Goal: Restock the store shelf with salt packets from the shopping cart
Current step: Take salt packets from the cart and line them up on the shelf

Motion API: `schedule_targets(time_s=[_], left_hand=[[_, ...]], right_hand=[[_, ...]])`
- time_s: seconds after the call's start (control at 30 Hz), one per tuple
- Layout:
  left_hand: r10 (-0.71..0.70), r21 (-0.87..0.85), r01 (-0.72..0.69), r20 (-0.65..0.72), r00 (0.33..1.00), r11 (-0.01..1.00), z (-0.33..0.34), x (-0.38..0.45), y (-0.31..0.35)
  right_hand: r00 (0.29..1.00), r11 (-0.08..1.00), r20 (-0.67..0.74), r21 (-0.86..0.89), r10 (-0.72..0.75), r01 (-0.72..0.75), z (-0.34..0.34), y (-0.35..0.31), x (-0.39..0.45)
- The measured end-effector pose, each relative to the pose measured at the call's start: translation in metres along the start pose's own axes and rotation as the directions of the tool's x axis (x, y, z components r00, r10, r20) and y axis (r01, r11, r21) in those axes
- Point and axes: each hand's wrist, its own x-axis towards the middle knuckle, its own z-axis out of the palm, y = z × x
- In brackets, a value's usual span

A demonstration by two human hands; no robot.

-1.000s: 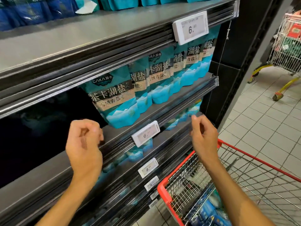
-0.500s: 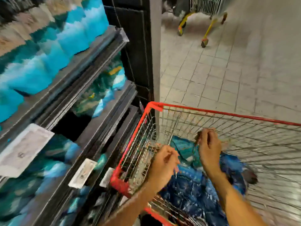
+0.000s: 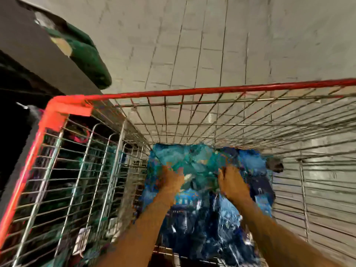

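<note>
The view is motion-blurred. Both my hands are down inside the red-rimmed wire shopping cart (image 3: 173, 92). A heap of salt packets (image 3: 202, 228) fills its bottom, teal ones on top and darker blue ones below. My left hand (image 3: 172, 180) and my right hand (image 3: 231, 185) lie on either side of a teal salt packet (image 3: 192, 160) and touch it. Blur hides the fingers, so the hold is unclear. The store shelf (image 3: 28, 47) shows only as a dark edge at the upper left.
The cart's wire walls close in the hands on the left, far side and right. A dark green packet (image 3: 86, 60) sticks out past the shelf edge above the cart's left corner. Tiled floor (image 3: 231, 45) lies beyond the cart.
My view has swung from the shelf down into the cart. Both hands left the shelf edge, dropped into the cart and now rest on the teal packet.
</note>
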Motion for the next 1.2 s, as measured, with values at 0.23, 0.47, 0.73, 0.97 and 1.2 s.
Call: schedule_targets(time_s=[0.23,0.47,0.73,0.97,1.2], left_hand=[[0.062,0.331,0.041,-0.294,0.954,0.943,0.036,0.078,-0.008],[-0.107,-0.025,0.105,-0.297,0.949,0.994,0.038,0.081,-0.006],[-0.265,-0.243,0.281,0.096,0.960,0.928,-0.004,0.029,0.008],[-0.117,-0.347,0.207,0.263,0.958,0.915,-0.036,-0.098,0.006],[0.251,-0.427,-0.086,0.348,0.903,0.900,-0.105,-0.257,0.017]], right_hand=[[0.995,0.924,0.006,-0.371,-0.098,0.093,0.036,0.018,0.110],[0.953,0.994,0.301,-0.090,-0.026,0.056,0.028,0.012,0.147],[0.923,0.835,0.385,0.508,0.000,-0.212,0.005,0.008,0.085],[0.916,0.594,0.402,0.733,0.015,-0.332,-0.038,0.049,-0.050],[0.985,0.306,0.163,0.936,0.056,-0.172,-0.106,0.006,-0.213]])
